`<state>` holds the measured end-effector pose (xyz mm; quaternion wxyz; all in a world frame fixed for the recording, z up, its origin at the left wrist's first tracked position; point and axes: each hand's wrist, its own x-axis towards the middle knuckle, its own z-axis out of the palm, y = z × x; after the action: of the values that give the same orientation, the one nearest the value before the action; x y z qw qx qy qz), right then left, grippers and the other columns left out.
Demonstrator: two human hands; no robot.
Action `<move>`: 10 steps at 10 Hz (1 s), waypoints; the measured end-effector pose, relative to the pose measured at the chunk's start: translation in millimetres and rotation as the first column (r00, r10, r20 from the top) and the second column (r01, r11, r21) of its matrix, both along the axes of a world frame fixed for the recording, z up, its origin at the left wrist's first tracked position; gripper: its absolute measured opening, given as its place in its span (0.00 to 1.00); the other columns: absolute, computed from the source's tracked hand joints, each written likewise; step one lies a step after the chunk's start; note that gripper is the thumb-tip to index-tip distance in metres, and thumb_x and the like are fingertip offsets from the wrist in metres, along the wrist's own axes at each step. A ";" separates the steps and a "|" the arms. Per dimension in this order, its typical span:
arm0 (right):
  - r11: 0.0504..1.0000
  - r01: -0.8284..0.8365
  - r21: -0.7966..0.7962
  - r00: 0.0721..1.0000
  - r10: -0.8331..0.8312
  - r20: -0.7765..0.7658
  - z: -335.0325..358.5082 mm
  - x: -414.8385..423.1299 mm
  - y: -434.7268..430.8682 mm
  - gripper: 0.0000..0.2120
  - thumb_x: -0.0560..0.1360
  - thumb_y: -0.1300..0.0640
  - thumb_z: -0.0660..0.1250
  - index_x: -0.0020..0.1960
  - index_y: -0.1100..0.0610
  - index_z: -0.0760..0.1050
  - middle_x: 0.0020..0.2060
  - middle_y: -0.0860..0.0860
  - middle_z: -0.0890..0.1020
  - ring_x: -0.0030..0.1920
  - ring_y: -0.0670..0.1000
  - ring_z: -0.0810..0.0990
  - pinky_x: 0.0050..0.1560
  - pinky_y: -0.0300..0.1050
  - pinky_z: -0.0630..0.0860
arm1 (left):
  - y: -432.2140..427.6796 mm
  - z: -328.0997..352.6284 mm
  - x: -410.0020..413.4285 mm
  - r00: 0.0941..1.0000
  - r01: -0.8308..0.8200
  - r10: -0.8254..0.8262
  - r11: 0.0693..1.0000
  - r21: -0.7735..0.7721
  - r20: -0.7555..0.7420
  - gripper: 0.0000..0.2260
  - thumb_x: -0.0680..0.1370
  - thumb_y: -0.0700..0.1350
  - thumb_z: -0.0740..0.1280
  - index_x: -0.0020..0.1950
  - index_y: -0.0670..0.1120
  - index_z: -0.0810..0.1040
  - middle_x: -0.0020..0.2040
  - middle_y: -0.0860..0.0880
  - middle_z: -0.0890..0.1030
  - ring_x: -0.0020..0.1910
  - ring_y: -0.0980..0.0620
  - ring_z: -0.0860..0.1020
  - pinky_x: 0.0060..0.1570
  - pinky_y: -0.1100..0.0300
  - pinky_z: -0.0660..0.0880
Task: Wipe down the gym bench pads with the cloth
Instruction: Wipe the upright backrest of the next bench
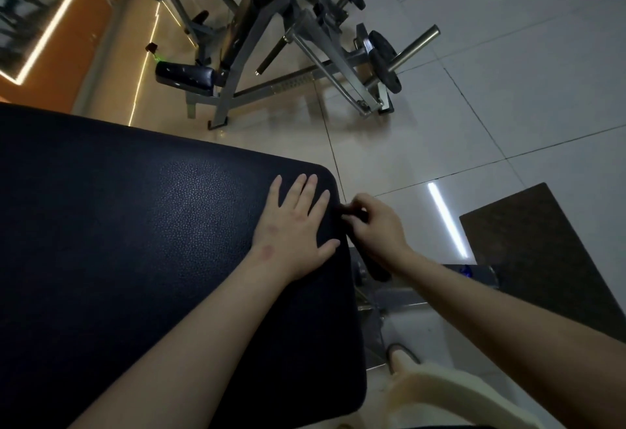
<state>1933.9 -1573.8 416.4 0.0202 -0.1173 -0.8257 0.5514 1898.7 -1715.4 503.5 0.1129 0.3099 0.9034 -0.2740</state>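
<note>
A large dark blue textured bench pad fills the left and lower middle of the head view. My left hand lies flat on its right end, fingers straight and spread. My right hand is just off the pad's right edge, fingers curled round a small dark thing that touches the edge; it is too dark to tell whether this is the cloth or a knob.
A grey steel weight machine with black pads and a weight plate stands on the tiled floor beyond the bench. A dark mat lies at the right. The bench's metal frame shows under my right forearm, with my foot below.
</note>
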 end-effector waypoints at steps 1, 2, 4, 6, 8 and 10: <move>0.993 -0.012 0.118 1.000 0.011 0.010 6.4 -48.8 5.1 0.05 0.78 0.56 0.66 0.44 0.53 0.72 0.38 0.46 0.76 0.43 0.53 0.77 0.45 0.53 0.76 | -0.1 0.2 1.1 1.000 0.002 -0.002 1.000 -0.007 0.000 0.36 0.80 0.67 0.46 0.81 0.48 0.42 0.80 0.43 0.39 0.79 0.46 0.38 0.75 0.39 0.37; 0.984 -0.031 0.176 0.999 0.030 0.012 8.7 -67.5 8.8 0.03 0.79 0.56 0.65 0.46 0.54 0.74 0.40 0.48 0.78 0.44 0.54 0.79 0.46 0.53 0.77 | 1.6 0.3 0.8 1.000 0.000 0.000 1.000 -0.016 -0.004 0.36 0.80 0.67 0.45 0.81 0.49 0.41 0.80 0.43 0.38 0.79 0.46 0.37 0.74 0.39 0.37; 0.954 -0.097 0.284 0.992 0.115 -0.046 6.6 -9.5 5.4 0.07 0.80 0.56 0.63 0.55 0.56 0.76 0.49 0.53 0.81 0.47 0.57 0.79 0.46 0.49 0.74 | 0.5 -1.3 1.3 1.000 0.000 -0.001 1.000 -0.021 -0.016 0.36 0.80 0.67 0.45 0.81 0.49 0.41 0.80 0.43 0.38 0.79 0.47 0.38 0.75 0.39 0.36; 0.940 -0.069 0.334 0.993 0.095 -0.064 7.9 -8.7 -1.8 0.10 0.81 0.53 0.62 0.58 0.56 0.77 0.51 0.53 0.83 0.50 0.56 0.81 0.46 0.47 0.74 | -0.2 -0.2 1.6 1.000 -0.008 0.008 1.000 -0.016 -0.004 0.35 0.80 0.67 0.46 0.81 0.49 0.42 0.80 0.43 0.38 0.79 0.47 0.38 0.75 0.39 0.37; 0.961 -0.024 0.276 1.000 0.019 0.017 14.3 -54.2 1.1 0.08 0.81 0.54 0.61 0.51 0.58 0.76 0.43 0.55 0.82 0.44 0.58 0.79 0.45 0.54 0.76 | 1.1 1.3 2.2 1.000 -0.011 0.011 1.000 -0.022 -0.004 0.35 0.80 0.67 0.45 0.81 0.49 0.41 0.80 0.44 0.38 0.79 0.47 0.37 0.75 0.39 0.37; 0.964 -0.086 0.251 0.996 0.081 0.030 3.3 6.9 -2.3 0.08 0.80 0.55 0.62 0.44 0.53 0.67 0.38 0.51 0.77 0.38 0.54 0.72 0.38 0.48 0.65 | 0.4 -1.4 1.5 1.000 -0.007 0.006 1.000 -0.019 -0.010 0.35 0.80 0.67 0.45 0.81 0.49 0.41 0.80 0.43 0.38 0.79 0.46 0.37 0.74 0.39 0.37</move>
<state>1940.8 -1576.1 419.7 0.0036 -0.0843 -0.8934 0.4413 1900.2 -1715.0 502.1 0.1121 0.3045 0.9023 -0.2838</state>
